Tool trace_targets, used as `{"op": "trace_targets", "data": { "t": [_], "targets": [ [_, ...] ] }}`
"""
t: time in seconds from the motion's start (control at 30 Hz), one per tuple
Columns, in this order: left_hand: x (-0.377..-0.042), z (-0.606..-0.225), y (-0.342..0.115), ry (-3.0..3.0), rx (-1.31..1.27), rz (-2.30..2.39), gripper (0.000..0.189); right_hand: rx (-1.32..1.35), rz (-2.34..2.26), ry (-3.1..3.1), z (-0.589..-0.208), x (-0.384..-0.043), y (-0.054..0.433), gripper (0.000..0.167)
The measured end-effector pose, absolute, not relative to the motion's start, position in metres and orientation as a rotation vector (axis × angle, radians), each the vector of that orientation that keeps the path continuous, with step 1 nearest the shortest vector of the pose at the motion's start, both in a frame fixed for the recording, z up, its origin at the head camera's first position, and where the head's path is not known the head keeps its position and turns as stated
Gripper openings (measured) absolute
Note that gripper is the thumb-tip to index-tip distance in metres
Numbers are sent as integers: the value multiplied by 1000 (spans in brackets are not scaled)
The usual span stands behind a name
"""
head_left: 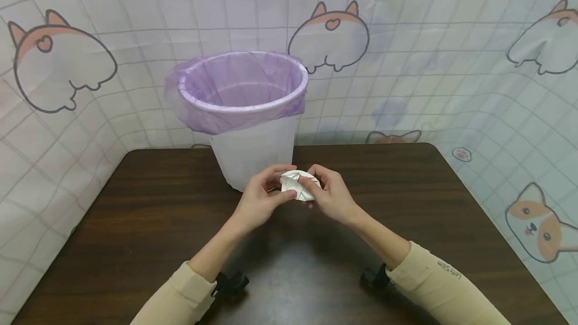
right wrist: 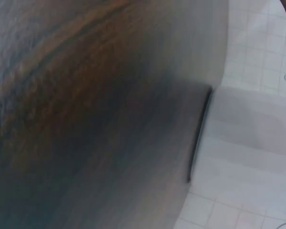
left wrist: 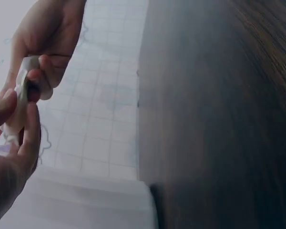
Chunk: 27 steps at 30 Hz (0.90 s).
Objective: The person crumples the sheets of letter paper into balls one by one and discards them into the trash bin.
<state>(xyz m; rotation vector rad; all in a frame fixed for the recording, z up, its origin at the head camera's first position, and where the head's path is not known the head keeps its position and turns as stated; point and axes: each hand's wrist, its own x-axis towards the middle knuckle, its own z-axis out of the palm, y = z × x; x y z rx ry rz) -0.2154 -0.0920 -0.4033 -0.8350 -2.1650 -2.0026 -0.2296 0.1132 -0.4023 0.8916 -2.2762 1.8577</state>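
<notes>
In the head view, both hands meet over the table, just in front of the bin, around a small piece of crumpled white paper (head_left: 291,182). The left hand (head_left: 261,196) pinches its left side between thumb and fingers. On the other side the right hand (head_left: 333,195) grips the paper, its thumb lying across the front face. Seen edge-on in the left wrist view, the paper (left wrist: 17,117) looks thin and folded, with fingers of both hands pressed against it. Only a dark sliver shows at the right edge of the right wrist view; the paper is outside it.
A white trash bin (head_left: 255,147) with a purple liner bag (head_left: 217,120) folded over its rim stands at the back of the dark wooden table (head_left: 149,234). A patterned cloth backdrop (head_left: 433,74) surrounds the table. Black wrist straps (head_left: 232,284) show below the sleeves.
</notes>
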Motion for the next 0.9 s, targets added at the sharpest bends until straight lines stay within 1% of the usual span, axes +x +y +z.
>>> {"op": "trace_targets", "data": {
  "t": [0.1,0.37,0.63,0.77,0.83,0.9],
  "targets": [
    [-216,-407,-89,-2148,-811,-1956,46,873,1910,-2267,-405,-229,112,19],
    [-219,-414,-89,-2127,-650,-1919,42,837,2002,-2294,-407,-230,112,15],
    [-219,-413,-87,-2061,-543,-1920,37,796,2230,-2122,-409,-230,110,29],
    [-220,-412,-85,-2007,-477,-1930,35,767,2334,-2056,-409,-230,107,38],
    [-221,-412,-84,-1983,-452,-1944,36,713,2376,-2018,-409,-229,106,43],
    [-221,-412,-84,-1967,-428,-1962,37,617,2424,-1977,-407,-229,104,43]
  ]
}}
